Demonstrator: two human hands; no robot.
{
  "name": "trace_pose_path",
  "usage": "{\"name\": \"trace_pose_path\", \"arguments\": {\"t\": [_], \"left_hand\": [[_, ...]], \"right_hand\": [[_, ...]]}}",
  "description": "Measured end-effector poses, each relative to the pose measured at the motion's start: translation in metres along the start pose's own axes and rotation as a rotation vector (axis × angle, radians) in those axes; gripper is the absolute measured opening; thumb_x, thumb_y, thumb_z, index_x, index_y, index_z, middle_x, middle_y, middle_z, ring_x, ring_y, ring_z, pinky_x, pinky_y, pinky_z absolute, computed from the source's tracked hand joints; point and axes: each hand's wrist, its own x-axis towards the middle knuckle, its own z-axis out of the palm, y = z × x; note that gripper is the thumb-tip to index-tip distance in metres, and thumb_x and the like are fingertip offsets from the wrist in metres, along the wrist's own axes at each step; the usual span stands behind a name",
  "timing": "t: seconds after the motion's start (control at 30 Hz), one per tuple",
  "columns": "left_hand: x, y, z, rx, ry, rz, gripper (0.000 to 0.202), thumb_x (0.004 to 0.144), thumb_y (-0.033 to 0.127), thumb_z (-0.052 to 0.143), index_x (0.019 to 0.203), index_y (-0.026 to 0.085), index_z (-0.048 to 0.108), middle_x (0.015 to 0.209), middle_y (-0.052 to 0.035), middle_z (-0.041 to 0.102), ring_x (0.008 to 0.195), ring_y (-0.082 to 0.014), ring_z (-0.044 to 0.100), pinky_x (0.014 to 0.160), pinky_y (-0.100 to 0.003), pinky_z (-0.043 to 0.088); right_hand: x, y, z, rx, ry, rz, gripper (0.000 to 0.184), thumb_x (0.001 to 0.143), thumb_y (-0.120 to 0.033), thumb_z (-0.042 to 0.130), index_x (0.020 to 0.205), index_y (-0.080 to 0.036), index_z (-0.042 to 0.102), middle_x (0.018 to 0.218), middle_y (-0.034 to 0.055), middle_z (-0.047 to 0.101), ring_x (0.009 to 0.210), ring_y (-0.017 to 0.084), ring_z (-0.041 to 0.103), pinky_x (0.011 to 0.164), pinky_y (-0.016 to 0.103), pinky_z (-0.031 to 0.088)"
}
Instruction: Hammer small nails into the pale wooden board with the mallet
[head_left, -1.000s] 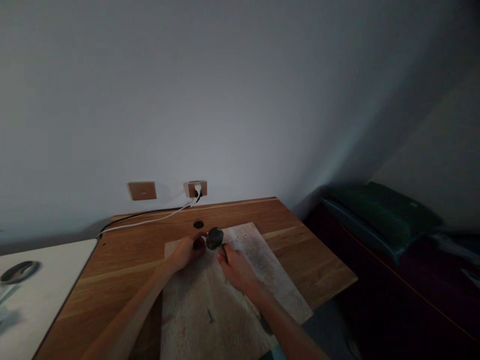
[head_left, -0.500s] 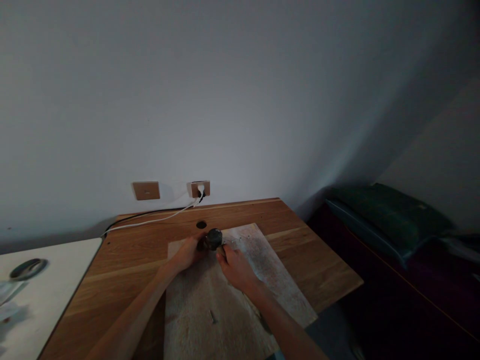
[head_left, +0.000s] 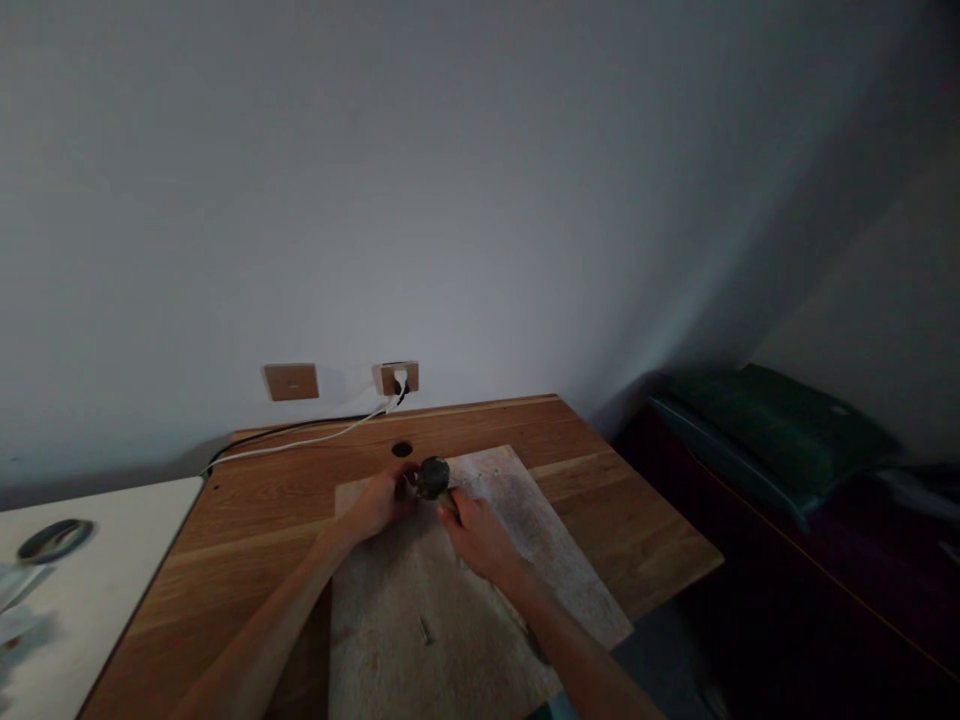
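Note:
A pale, worn board (head_left: 420,600) lies on the wooden desk (head_left: 247,500). My left hand (head_left: 379,503) rests near the board's far edge, its fingers pinched on something too small to make out. My right hand (head_left: 480,535) is closed round the handle of a hammer, close under its dark head (head_left: 433,476). The hammer head sits just right of my left fingertips, almost touching them. A loose nail (head_left: 425,630) lies on the board nearer to me.
Behind the desk, the wall carries a wooden plate (head_left: 290,381) and a socket (head_left: 397,378) with a white cable (head_left: 300,440). The desk has a cable hole (head_left: 402,449). A white table (head_left: 97,570) with a tape roll (head_left: 54,538) stands left; a dark cushion (head_left: 765,430) lies right.
Both hands stay at the board's far edge. The hammer head has shifted only slightly beside my left fingers, and the view has moved a little.

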Motion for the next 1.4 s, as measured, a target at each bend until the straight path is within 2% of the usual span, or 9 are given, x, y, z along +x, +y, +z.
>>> {"name": "trace_pose_path", "arguments": {"t": [0.17, 0.33, 0.47, 0.67, 0.93, 1.07, 1.17, 1.23, 1.4], "left_hand": [[-0.007, 0.039, 0.002, 0.179, 0.079, 0.219, 0.016, 0.081, 0.021, 0.062, 0.096, 0.02, 0.06, 0.099, -0.0046, 0.061, 0.084, -0.0179, 0.06, 0.076, -0.03, 0.049], [-0.03, 0.095, 0.022, 0.444, -0.2, 0.609, 0.01, 0.085, 0.014, 0.06, 0.091, 0.022, 0.062, 0.094, -0.0048, 0.069, 0.096, -0.0224, 0.063, 0.089, -0.035, 0.048], [-0.043, 0.105, 0.044, 0.624, -0.298, 0.71, 0.019, 0.087, 0.006, 0.057, 0.098, 0.021, 0.063, 0.099, -0.0052, 0.072, 0.101, -0.0228, 0.065, 0.086, -0.034, 0.049], [-0.041, 0.092, 0.048, 0.66, -0.301, 0.682, 0.021, 0.085, 0.008, 0.06, 0.101, 0.02, 0.065, 0.097, -0.0057, 0.073, 0.096, -0.0235, 0.068, 0.084, -0.035, 0.053], [-0.043, 0.085, 0.047, 0.613, -0.241, 0.641, 0.024, 0.088, 0.003, 0.052, 0.084, 0.02, 0.068, 0.09, -0.0034, 0.071, 0.087, -0.0201, 0.069, 0.083, -0.033, 0.054], [-0.033, 0.077, 0.018, 0.495, -0.247, 0.545, 0.024, 0.088, 0.008, 0.054, 0.09, 0.023, 0.073, 0.094, -0.003, 0.072, 0.091, -0.0194, 0.068, 0.086, -0.031, 0.052], [-0.02, 0.059, -0.021, 0.408, -0.219, 0.35, 0.029, 0.087, 0.011, 0.054, 0.105, 0.023, 0.073, 0.104, -0.0037, 0.073, 0.094, -0.0192, 0.068, 0.085, -0.028, 0.051], [-0.014, 0.044, -0.043, 0.37, -0.198, 0.216, 0.026, 0.087, 0.015, 0.054, 0.103, 0.023, 0.073, 0.103, -0.0027, 0.075, 0.092, -0.0185, 0.069, 0.086, -0.028, 0.05], [-0.011, 0.023, -0.052, 0.381, -0.195, 0.137, 0.023, 0.087, 0.019, 0.053, 0.098, 0.023, 0.073, 0.098, -0.0029, 0.075, 0.089, -0.0187, 0.069, 0.083, -0.027, 0.047]], "right_hand": [[-0.017, 0.03, -0.009, 0.03, 0.023, 0.096, 0.027, 0.103, -0.03, 0.042, 0.113, -0.019, 0.064, 0.089, 0.0076, 0.074, 0.082, 0.02, 0.069, 0.066, 0.027, 0.039], [-0.028, 0.055, -0.008, -0.016, 0.002, 0.126, 0.028, 0.103, -0.029, 0.04, 0.117, -0.019, 0.062, 0.099, 0.0114, 0.075, 0.092, 0.023, 0.071, 0.068, 0.027, 0.04], [-0.028, 0.059, -0.004, -0.052, -0.041, 0.144, 0.033, 0.106, -0.036, 0.036, 0.12, -0.021, 0.061, 0.1, 0.0108, 0.075, 0.089, 0.023, 0.072, 0.066, 0.028, 0.039], [-0.03, 0.055, -0.004, -0.081, -0.017, 0.136, 0.038, 0.107, -0.042, 0.034, 0.124, -0.021, 0.06, 0.1, 0.0114, 0.073, 0.092, 0.024, 0.07, 0.069, 0.028, 0.04], [-0.032, 0.052, -0.005, -0.082, -0.017, 0.169, 0.036, 0.106, -0.039, 0.036, 0.126, -0.02, 0.06, 0.101, 0.0125, 0.073, 0.095, 0.026, 0.07, 0.072, 0.03, 0.042], [-0.032, 0.049, -0.008, -0.051, -0.01, 0.194, 0.038, 0.105, -0.04, 0.035, 0.126, -0.021, 0.061, 0.102, 0.0123, 0.073, 0.096, 0.026, 0.07, 0.075, 0.03, 0.043], [-0.032, 0.046, -0.01, -0.057, -0.012, 0.21, 0.039, 0.105, -0.04, 0.036, 0.127, -0.021, 0.061, 0.101, 0.0128, 0.073, 0.095, 0.026, 0.07, 0.074, 0.031, 0.044], [-0.032, 0.044, -0.012, -0.066, -0.02, 0.207, 0.038, 0.105, -0.04, 0.037, 0.127, -0.021, 0.061, 0.1, 0.0123, 0.074, 0.095, 0.026, 0.07, 0.074, 0.031, 0.043], [-0.032, 0.046, -0.01, -0.084, -0.024, 0.206, 0.038, 0.105, -0.04, 0.037, 0.125, -0.02, 0.062, 0.101, 0.0131, 0.073, 0.094, 0.026, 0.07, 0.072, 0.03, 0.042]]}}
